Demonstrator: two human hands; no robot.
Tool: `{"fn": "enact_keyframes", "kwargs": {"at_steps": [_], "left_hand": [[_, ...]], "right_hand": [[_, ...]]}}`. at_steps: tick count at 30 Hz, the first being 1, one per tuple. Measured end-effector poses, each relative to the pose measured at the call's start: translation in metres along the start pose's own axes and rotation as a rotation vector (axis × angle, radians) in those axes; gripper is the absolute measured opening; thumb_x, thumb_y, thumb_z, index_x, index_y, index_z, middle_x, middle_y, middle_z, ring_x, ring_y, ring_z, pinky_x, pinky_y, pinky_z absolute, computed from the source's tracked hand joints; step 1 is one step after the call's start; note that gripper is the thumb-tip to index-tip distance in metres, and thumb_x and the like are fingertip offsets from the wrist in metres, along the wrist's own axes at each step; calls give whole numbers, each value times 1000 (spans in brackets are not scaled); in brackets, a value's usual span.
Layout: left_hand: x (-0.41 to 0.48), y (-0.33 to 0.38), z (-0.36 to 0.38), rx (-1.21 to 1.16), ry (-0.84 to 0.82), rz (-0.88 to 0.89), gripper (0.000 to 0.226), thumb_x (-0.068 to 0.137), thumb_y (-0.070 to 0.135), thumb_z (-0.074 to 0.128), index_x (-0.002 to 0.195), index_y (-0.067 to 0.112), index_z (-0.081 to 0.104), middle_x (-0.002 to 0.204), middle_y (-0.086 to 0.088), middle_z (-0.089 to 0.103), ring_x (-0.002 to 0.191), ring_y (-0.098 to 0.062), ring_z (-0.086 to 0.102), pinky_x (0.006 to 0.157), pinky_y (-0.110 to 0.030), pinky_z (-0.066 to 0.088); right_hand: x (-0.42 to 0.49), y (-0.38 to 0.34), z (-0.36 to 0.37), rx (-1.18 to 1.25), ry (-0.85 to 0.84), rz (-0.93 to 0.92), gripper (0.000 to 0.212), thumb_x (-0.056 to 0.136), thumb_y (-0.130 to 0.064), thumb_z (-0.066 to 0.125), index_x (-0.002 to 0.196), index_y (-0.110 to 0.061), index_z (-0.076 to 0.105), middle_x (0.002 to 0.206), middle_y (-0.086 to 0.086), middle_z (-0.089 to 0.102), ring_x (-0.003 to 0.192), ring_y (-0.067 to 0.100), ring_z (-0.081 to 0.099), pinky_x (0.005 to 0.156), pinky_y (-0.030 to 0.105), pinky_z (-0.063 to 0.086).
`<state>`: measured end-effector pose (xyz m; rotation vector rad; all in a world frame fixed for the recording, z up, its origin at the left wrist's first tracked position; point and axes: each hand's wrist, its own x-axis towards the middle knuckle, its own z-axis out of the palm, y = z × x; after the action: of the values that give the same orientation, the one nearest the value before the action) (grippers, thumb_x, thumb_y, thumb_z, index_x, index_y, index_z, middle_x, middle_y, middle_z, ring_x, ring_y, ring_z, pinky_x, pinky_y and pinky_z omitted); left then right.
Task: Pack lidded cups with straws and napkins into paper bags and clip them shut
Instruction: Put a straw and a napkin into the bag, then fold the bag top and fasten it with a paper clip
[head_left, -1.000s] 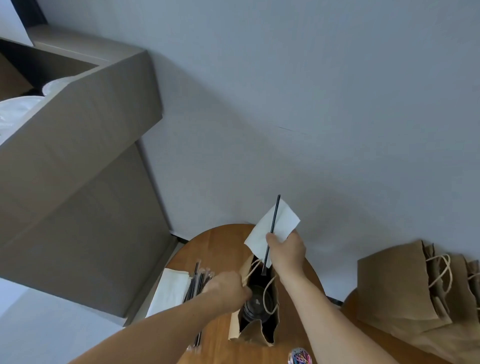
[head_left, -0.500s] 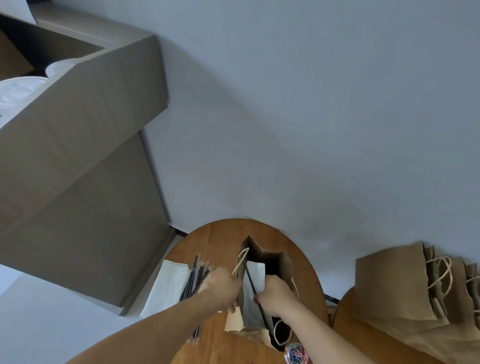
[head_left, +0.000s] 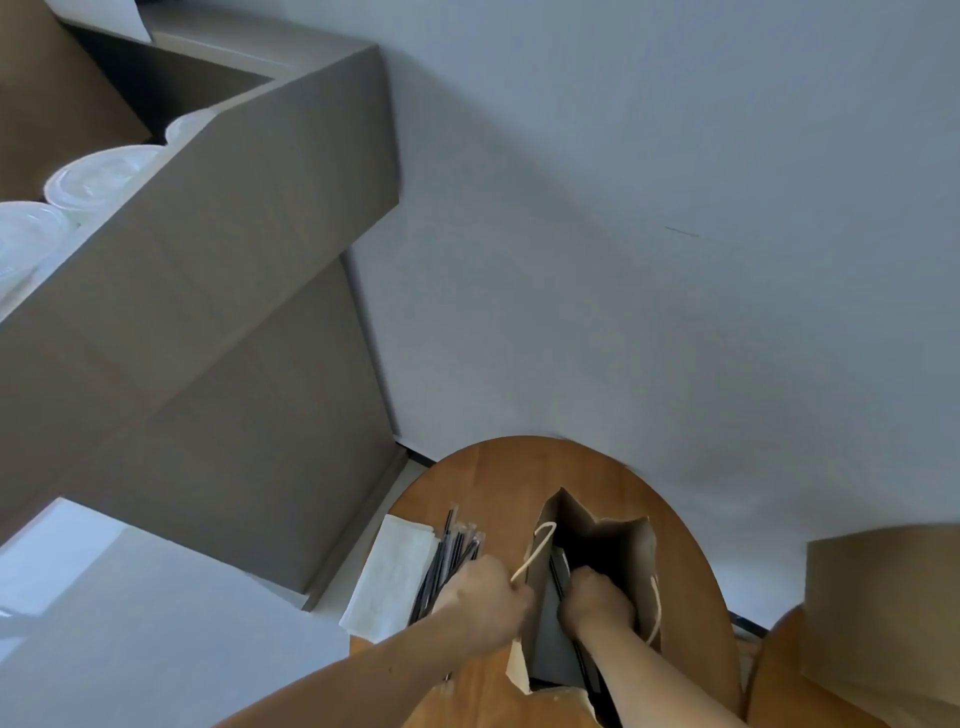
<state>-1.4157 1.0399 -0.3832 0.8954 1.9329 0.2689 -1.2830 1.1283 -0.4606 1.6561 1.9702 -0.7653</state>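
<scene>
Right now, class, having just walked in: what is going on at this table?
A person is packing an open brown paper bag standing on the round wooden table. The left hand grips the bag's rim by its cord handle; the right hand is inside the mouth, holding a thin black straw. Spare black straws and white napkins lie to the left. The bag is unclipped.

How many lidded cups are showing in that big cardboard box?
3 lidded cups, all in the cardboard box upper left: one at the picture's left edge, one just beyond it, one a sliver behind the box wall. Others may be hidden inside.
</scene>
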Motion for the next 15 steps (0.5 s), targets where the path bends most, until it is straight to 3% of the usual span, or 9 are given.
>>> {"fn": "enact_keyframes", "kwargs": {"at_steps": [4,9,12,15], "left_hand": [[2,-3,0,-13,4,27,25,97,33,49,88,16,64,84,-7,72,74,-19,73,75,-34,62],[4,0,1,-15,-4,64,23,96,34,49,81,20,60,81,-5,70,68,-16,70,73,-32,62],[5,1,3,-29,4,68,22,95,34,51,81,19,61,78,-4,67,69,-18,68,75,-36,60],[3,4,8,-54,-31,81,27,94,36,51,93,14,66,88,-10,70,80,-25,71,79,-39,59]], "right_hand": [[-8,-2,-3,30,51,-14,6,97,-18,50,99,-22,54,104,-1,66,98,18,66,72,28,44],[-31,-9,-42,-27,169,-123,27,94,-18,52,120,-14,52,117,6,60,105,24,61,78,32,48],[-51,-5,-72,-65,265,-223,26,89,-29,58,114,-19,58,103,0,58,90,21,59,65,29,47],[-67,10,-96,33,523,-311,27,90,-45,57,110,-28,62,97,-11,62,84,13,58,57,22,41]]}}
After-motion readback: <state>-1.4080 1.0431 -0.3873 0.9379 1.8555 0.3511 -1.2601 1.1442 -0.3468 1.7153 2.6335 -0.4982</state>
